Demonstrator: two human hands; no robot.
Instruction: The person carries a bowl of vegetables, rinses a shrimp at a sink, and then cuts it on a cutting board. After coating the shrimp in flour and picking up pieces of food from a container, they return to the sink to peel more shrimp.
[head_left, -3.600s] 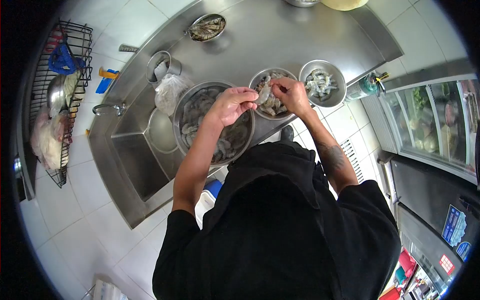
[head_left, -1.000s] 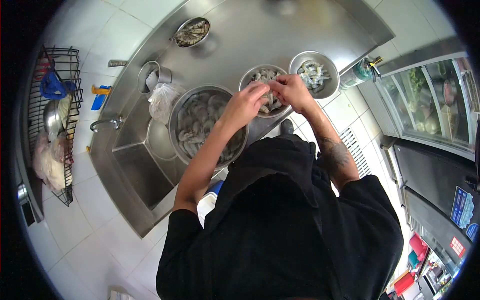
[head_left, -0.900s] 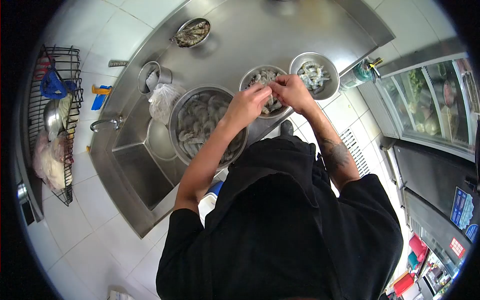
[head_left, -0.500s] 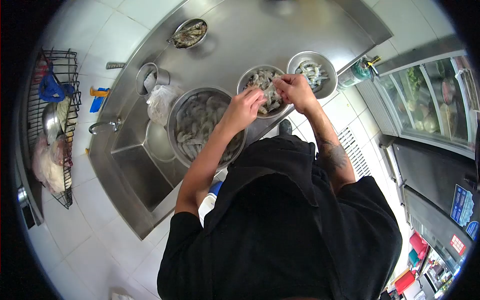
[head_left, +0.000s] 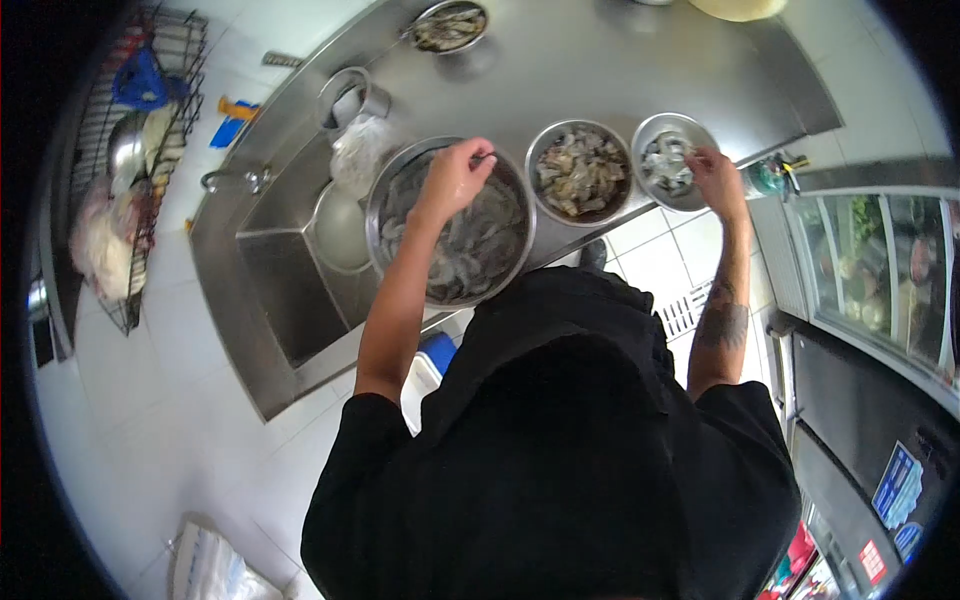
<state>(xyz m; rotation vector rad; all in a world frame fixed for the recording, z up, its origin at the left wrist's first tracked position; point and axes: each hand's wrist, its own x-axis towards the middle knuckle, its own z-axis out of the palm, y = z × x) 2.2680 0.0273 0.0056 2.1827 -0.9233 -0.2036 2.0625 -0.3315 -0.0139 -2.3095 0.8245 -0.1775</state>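
Observation:
My left hand [head_left: 455, 180] is above the large steel bowl [head_left: 376, 222] of grey whole shrimp [head_left: 470, 245], fingers curled together around something small and dark near the fingertips. To the right, my right hand [head_left: 714, 176] reaches over the rim of the small steel bowl [head_left: 672, 205] holding pale peeled shrimp [head_left: 668, 160]. Its fingers are bent together; what lies between them is too small to tell. Between the hands stands a middle bowl [head_left: 535, 190] filled with shrimp pieces and shells [head_left: 580, 172], touched by neither hand.
A small bowl [head_left: 449, 26] of dark shrimp sits at the counter's back. Left of the large bowl are a plastic bag [head_left: 360, 155], a steel pot [head_left: 352, 100], a sink basin [head_left: 295, 290] and a faucet [head_left: 235, 181]. A wire rack [head_left: 180, 95] hangs on the wall.
Both hands have parted from over the middle bowl: the left went to the large bowl, the right to the small right bowl. The view has shifted, so the counter items appear farther right and higher.

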